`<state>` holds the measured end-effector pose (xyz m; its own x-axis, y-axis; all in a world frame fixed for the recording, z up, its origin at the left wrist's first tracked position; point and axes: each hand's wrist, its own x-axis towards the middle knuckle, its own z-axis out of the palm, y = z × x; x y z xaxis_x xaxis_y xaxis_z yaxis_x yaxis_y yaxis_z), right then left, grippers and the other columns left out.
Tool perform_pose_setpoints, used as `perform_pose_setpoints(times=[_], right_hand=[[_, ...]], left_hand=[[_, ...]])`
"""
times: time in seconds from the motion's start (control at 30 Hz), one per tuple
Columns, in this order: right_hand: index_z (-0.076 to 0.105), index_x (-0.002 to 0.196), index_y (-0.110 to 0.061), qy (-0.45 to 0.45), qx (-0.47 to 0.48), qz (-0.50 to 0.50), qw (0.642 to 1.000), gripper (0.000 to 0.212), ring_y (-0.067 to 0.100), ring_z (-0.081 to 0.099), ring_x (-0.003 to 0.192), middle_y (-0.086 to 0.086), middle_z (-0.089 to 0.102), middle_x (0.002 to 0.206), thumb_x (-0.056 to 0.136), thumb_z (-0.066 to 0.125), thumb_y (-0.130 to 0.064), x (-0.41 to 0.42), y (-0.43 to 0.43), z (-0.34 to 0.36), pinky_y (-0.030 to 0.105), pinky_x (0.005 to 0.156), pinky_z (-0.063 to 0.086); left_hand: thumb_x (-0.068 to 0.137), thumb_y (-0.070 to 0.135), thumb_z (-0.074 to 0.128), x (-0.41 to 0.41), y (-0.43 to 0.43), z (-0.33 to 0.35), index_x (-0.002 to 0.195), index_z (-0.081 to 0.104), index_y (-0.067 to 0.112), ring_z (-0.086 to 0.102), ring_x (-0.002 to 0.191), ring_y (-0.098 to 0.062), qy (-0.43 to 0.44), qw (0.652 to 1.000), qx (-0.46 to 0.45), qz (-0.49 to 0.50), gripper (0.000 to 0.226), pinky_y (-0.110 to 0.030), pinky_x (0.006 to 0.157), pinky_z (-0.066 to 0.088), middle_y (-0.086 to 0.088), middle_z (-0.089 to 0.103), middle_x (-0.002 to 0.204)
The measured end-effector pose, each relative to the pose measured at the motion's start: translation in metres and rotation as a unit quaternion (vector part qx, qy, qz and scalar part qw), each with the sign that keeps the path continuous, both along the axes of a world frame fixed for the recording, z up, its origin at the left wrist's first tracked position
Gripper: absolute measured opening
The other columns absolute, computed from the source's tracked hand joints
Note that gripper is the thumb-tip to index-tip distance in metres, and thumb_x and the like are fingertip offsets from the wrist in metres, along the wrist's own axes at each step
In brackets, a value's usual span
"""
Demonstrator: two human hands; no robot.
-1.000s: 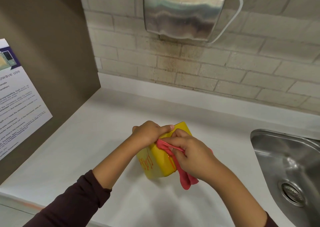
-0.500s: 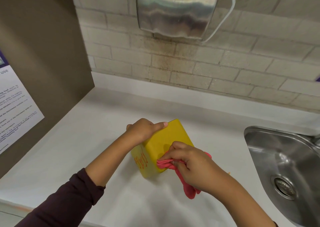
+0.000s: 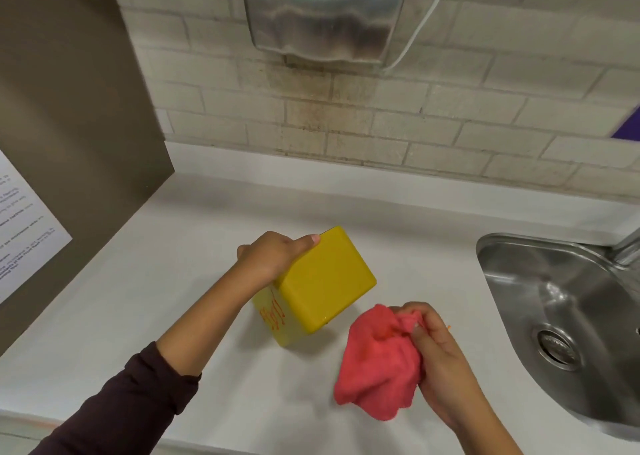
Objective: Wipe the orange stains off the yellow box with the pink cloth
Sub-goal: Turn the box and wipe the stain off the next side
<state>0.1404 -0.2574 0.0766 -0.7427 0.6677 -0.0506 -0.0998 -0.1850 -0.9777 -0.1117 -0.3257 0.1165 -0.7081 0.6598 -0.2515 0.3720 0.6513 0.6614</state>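
Since half a second ago the right hand (image 3: 446, 368) has pulled the cloth (image 3: 377, 361) off the box (image 3: 325, 281) and now holds it bunched beside it, fingers (image 3: 420, 330) pinching the folds, probably to turn up a clean patch. Farther off, the left hand (image 3: 273, 257) grips the box's top edge, fingers curled over it, tilting it on the surface (image 3: 173, 298) so the side with the orange stains (image 3: 273, 316), unwiped, faces the person. Beyond, right, is the sink (image 3: 554, 302).
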Motion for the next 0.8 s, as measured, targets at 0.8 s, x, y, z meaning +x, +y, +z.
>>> perform_pose_setpoints(times=[0.8], right_hand=[[0.064,0.081,-0.030,0.011,-0.137,-0.111,0.984,0.040,0.014,0.066,0.078,0.001,0.071,0.086,0.099,0.034,-0.011,-0.033,-0.049,0.000,0.034,0.071,0.051]], left_hand=[[0.086,0.065,0.030,0.031,-0.004,-0.012,0.054,0.052,0.024,0.044,0.061,-0.008,0.134,0.990,0.024,0.039,0.056,-0.036,0.075,0.018,0.003,0.054,0.058]])
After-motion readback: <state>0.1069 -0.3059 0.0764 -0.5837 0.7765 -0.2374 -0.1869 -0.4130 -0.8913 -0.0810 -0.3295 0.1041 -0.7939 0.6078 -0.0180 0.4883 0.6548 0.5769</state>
